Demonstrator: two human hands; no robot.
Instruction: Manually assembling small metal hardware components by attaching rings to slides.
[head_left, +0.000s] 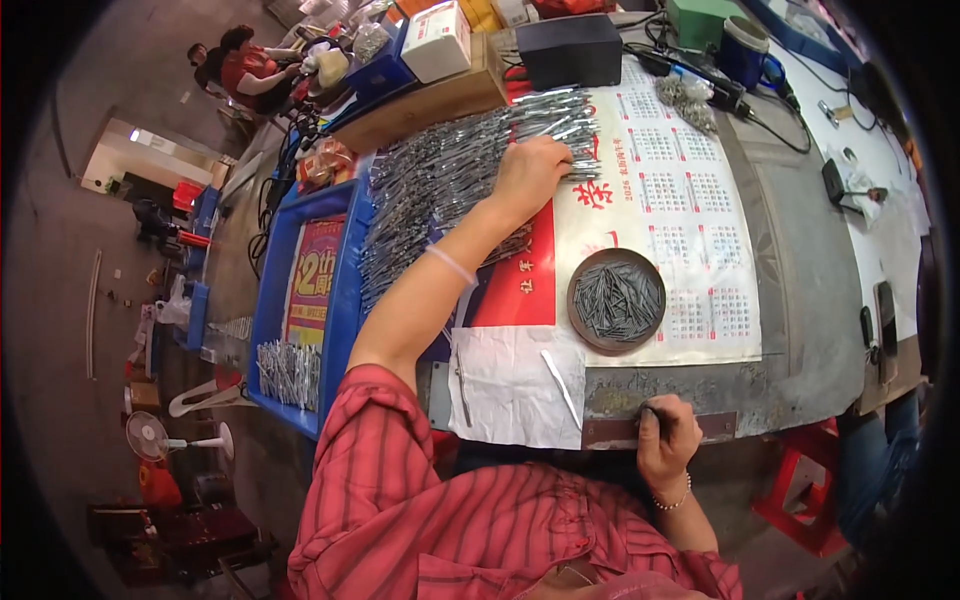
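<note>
My left hand (533, 178) reaches across the table to the right edge of a wide pile of slim silver metal pieces (430, 170). Its fingers are curled down against the pieces there, and what lies between them is hidden. At the front edge of the table is my right hand (668, 440), closed with the thumb pressed to the fingers; a small dark spot shows at the fingertips, too small to name. Between the hands stands a round brown dish (617, 345) full of thin grey metal pins (615, 298). A white paper sheet (510, 390) carries two slim metal pieces, lying apart.
A printed calendar sheet (690, 250) covers much of the table. To the left sits a blue tray (350, 260) with a bundle of silver pieces (288, 372). Boxes, a dark block (568, 50), cables and a blue mug (742, 55) line the back. Other people (255, 75) are far left.
</note>
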